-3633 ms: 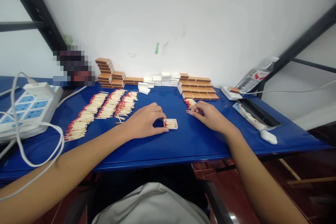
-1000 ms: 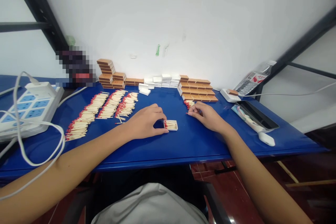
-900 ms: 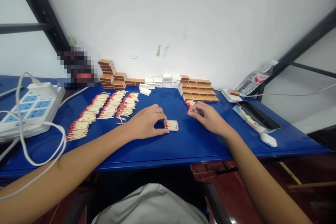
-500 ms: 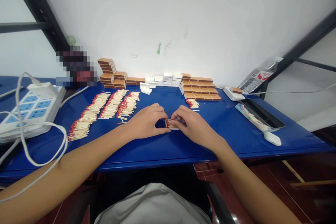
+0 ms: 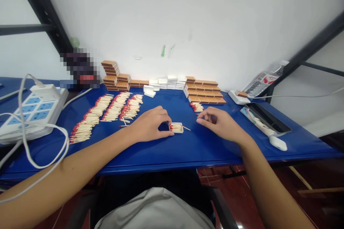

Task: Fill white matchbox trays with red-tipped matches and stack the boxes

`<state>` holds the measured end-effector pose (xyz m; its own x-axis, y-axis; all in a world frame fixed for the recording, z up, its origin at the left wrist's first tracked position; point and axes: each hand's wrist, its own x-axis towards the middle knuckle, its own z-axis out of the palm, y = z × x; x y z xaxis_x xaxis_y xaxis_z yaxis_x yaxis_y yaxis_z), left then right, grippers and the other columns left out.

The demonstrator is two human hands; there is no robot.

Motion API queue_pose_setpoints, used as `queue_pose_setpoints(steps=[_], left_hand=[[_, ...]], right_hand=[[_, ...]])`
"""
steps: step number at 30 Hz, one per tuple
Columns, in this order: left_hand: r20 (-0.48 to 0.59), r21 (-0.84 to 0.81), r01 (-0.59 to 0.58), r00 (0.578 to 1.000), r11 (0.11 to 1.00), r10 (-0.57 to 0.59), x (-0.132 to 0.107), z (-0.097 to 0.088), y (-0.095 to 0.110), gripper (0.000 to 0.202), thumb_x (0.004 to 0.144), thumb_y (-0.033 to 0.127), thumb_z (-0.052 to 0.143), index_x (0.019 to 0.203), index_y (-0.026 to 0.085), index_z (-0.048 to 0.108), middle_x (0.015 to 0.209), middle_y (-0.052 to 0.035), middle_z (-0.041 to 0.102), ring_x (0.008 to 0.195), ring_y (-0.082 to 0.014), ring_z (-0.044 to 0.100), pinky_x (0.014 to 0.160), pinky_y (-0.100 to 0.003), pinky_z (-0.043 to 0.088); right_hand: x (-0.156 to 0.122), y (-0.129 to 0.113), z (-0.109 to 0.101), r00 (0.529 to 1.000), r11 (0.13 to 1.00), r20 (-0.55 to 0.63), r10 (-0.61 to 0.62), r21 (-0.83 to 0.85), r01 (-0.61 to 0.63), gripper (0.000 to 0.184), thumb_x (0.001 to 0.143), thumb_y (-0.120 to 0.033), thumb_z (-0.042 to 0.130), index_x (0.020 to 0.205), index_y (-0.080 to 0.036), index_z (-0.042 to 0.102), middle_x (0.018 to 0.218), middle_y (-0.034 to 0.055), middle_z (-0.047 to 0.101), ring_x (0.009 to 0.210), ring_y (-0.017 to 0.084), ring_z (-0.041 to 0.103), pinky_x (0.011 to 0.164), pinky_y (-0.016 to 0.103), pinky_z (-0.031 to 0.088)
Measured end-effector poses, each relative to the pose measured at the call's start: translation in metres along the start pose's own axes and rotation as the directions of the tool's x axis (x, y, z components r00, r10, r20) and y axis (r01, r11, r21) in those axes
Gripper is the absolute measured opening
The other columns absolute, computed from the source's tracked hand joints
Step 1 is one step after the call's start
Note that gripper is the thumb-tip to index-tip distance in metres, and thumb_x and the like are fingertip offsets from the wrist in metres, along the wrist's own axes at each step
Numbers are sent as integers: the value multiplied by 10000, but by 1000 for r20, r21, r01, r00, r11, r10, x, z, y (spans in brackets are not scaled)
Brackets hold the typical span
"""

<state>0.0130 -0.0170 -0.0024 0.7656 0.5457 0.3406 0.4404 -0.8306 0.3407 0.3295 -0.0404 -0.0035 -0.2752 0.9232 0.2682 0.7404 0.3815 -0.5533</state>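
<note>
A small white matchbox tray lies on the blue table in front of me, with red-tipped matches inside. One match juts past its right end. My left hand grips the tray's left end between thumb and fingers. Off to the right, my right hand hovers over the table, its fingers curled and its thumb a little apart, with nothing visible between them. Just beyond its fingertips is a small pile of matches. Three larger rows of matches lie to the left.
Brown matchboxes are stacked along the wall, right and left, with white trays between them. A power strip with looping white cable stands left. A phone, white earbud case and plastic bottle are right.
My right hand has let go of the matches in the tray and moved right, toward the small pile. The left hand keeps its hold on the tray.
</note>
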Motion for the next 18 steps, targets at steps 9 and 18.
queue_pose_setpoints(steps=[9, 18], left_hand=[[-2, 7, 7, 1000, 1000, -7, 0, 1, -1, 284, 931, 437, 769, 1065, 189, 745, 995, -74, 687, 1006, -255, 596, 855, -368, 507], [12, -12, 20, 1000, 1000, -20, 0, 0, 1, 250, 926, 425, 777, 1029, 199, 747, 1003, -62, 687, 1011, -245, 593, 863, -362, 506]], right_hand=[[-4, -22, 12, 981, 997, 191, -47, 65, 35, 301, 1000, -504, 620, 921, -231, 720, 889, 38, 652, 759, 179, 572, 691, 325, 459], [10, 60, -28, 1000, 990, 26, 10, -141, -6, 385, 944, -588, 650, 881, -221, 750, 804, 51, 634, 726, 213, 568, 712, 360, 441]])
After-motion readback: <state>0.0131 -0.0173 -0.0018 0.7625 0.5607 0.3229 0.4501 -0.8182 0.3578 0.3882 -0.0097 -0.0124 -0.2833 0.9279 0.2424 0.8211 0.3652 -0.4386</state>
